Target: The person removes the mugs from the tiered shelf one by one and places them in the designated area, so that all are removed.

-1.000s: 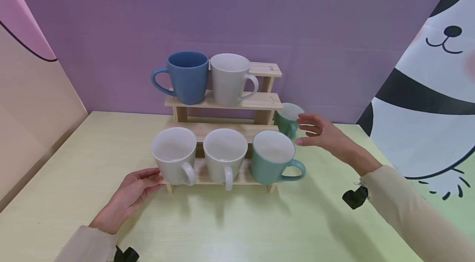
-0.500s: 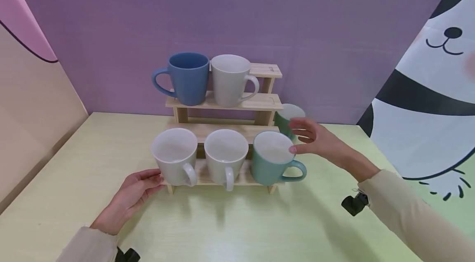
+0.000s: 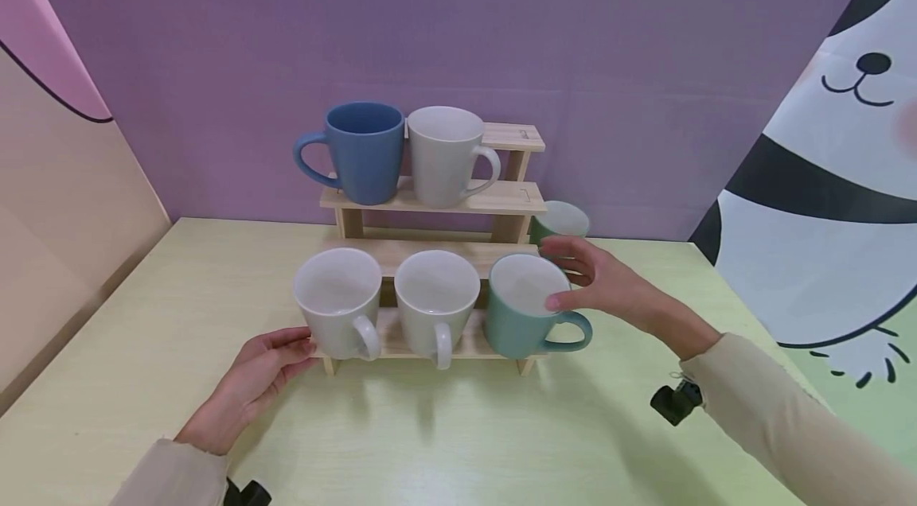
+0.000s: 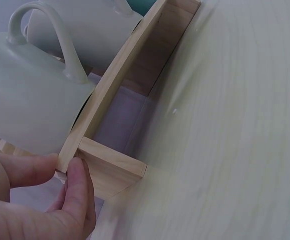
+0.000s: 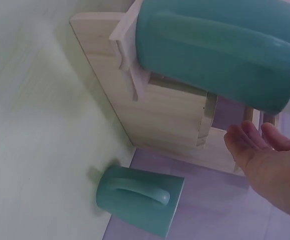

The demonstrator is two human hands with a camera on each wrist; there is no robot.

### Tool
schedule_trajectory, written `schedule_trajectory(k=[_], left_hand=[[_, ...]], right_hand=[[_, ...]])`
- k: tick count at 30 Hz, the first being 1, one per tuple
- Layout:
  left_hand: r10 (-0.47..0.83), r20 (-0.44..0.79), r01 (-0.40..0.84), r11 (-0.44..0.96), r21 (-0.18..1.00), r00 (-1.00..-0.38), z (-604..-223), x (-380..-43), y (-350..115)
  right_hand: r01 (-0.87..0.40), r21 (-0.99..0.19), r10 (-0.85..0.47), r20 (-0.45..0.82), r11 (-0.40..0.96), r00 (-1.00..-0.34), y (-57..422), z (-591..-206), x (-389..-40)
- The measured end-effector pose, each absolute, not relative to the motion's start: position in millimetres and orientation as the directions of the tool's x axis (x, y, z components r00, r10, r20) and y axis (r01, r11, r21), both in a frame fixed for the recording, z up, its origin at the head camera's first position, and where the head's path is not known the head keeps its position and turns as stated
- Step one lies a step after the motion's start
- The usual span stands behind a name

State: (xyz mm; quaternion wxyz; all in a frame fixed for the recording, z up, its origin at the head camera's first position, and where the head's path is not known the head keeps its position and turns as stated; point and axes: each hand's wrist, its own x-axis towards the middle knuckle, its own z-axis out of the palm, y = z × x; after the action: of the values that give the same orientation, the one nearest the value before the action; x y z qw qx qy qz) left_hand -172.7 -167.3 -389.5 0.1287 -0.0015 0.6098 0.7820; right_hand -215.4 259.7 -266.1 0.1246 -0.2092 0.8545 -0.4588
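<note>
1. Purple wall [image 3: 458,13] is rising behind the pale bench [image 3: 430,442], and a panda figure [image 3: 852,164] is filling the right side.
2. On the bench a stepped wooden rack [image 3: 519,196] is standing upright, carrying five mugs.
3. The left hand [image 3: 251,379] is pinching the left end of the lowest shelf [image 4: 106,92] between thumb and fingers, probably steadying the rack beneath its load.
4. The right hand [image 3: 598,283] is hovering at the rim of the front teal mug [image 3: 519,323], thumb and fingers spread apart and not clamped; whether a fingertip is touching, I cannot tell. That spread seems suited to spanning the rim.
5. This teal mug is sitting at the right end of the lowest shelf, its handle pointing right, leaving that side easy to get at.
6. Beside it, the middle white mug [image 3: 430,323] and left white mug [image 3: 333,323] are completing the row.
7. Higher up, a blue mug [image 3: 367,160] and an upper white mug [image 3: 437,160] are sharing the second shelf from the top, handles facing outward, perhaps so their bodies fit closely.
8. Behind the right hand, a rear teal mug [image 3: 548,227] is standing on the bench, partly hidden; fingers spreading backward could be brushing it.
</note>
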Motion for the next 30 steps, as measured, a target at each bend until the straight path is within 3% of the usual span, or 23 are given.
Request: schedule_trajectory(k=[30], left_hand=[[0.186,-0.162,-0.201,-0.216,0.956,-0.969,-390,-172,-166]], right_hand=[[-0.286,-0.844,-0.530,0.002,0.455,-0.848,246,-274,-209]])
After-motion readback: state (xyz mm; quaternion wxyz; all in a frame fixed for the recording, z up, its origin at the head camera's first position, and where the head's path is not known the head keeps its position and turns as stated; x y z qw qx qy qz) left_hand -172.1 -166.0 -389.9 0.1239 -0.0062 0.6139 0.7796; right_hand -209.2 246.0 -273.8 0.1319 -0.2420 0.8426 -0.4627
